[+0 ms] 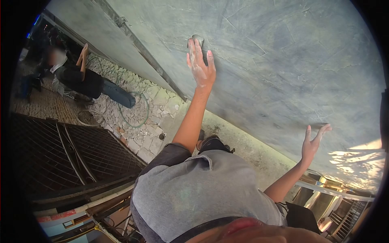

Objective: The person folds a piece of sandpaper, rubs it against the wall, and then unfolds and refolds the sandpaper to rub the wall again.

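Observation:
My left hand (201,67), dusty with pale powder, presses a small folded sheet that looks like sandpaper (198,37) against the grey plastered wall (267,60). Its fingers lie over the sheet, so most of it is hidden; an edge shows above the fingertips. Lower on the wall, to the right, my right hand (313,142) has its thumb and fingers apart. Its fingertips rest on or very near the surface, and I see nothing held in it.
A dark vertical strip (142,50) divides the wall on the left. Beyond it, another person (81,79) stands by broken rubble (142,117) and a green hose (146,109). A dark metal grille (44,150) lies lower left. A pale ledge (251,150) runs along the wall base.

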`<action>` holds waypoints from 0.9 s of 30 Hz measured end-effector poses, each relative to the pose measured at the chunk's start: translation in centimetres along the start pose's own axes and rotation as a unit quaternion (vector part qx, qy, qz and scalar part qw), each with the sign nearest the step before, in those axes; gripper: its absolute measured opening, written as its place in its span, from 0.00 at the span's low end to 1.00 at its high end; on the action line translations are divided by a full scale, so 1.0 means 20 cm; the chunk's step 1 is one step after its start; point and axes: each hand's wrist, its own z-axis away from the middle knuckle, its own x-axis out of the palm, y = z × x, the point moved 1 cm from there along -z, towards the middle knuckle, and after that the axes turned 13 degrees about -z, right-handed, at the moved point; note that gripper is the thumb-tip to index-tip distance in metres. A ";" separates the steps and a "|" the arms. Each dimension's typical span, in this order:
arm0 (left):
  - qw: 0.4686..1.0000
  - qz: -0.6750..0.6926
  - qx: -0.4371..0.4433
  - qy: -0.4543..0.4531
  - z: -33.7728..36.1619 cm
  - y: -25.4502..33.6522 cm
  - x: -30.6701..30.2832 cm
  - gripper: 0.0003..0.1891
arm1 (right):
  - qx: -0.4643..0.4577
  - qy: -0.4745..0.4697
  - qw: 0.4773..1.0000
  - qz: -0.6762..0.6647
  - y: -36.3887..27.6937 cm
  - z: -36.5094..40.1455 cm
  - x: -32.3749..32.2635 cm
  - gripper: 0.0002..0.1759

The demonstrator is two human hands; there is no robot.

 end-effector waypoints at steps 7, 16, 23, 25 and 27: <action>0.992 0.053 -0.101 0.048 -0.25 -0.31 -0.01 0.33 | 0.001 0.001 1.000 0.007 0.00 0.00 0.01 0.48; 0.999 0.003 -0.037 -0.032 0.08 -0.09 0.08 0.37 | 0.013 -0.002 1.000 0.005 -0.02 -0.01 0.01 0.47; 0.974 0.107 -0.198 -0.032 -0.22 -0.49 0.06 0.36 | 0.014 -0.013 1.000 -0.001 -0.02 0.00 0.00 0.47; 0.971 0.113 -0.205 -0.042 -0.21 -0.50 0.03 0.36 | 0.007 -0.014 1.000 -0.006 -0.01 -0.01 0.00 0.46; 0.972 0.112 -0.196 -0.060 -0.15 -0.45 0.03 0.36 | -0.007 0.017 0.999 0.034 0.00 -0.01 0.00 0.44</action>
